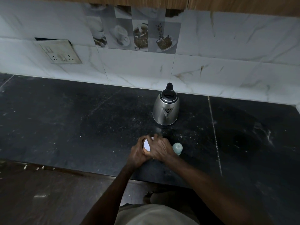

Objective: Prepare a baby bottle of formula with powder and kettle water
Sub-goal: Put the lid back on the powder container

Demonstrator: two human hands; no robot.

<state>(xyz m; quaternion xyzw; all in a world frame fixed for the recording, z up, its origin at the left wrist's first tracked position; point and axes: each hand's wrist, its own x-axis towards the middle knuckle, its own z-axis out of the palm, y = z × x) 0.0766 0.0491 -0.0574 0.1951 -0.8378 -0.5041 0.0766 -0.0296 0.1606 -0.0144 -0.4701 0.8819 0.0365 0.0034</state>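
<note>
Head view: left hand (138,152) and right hand (160,149) tight around white-lidded container (147,145), bottle (178,147) just right of right hand.

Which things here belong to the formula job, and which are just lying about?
Job: white-lidded round container gripped by left hand and right hand; pale green baby bottle; stainless steel kettle.
Not job: beige wall socket plate; coffee-picture tiles.

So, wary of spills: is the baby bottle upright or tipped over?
Upright: the baby bottle stands on the counter, domed cap upward, beside the right hand.
</note>
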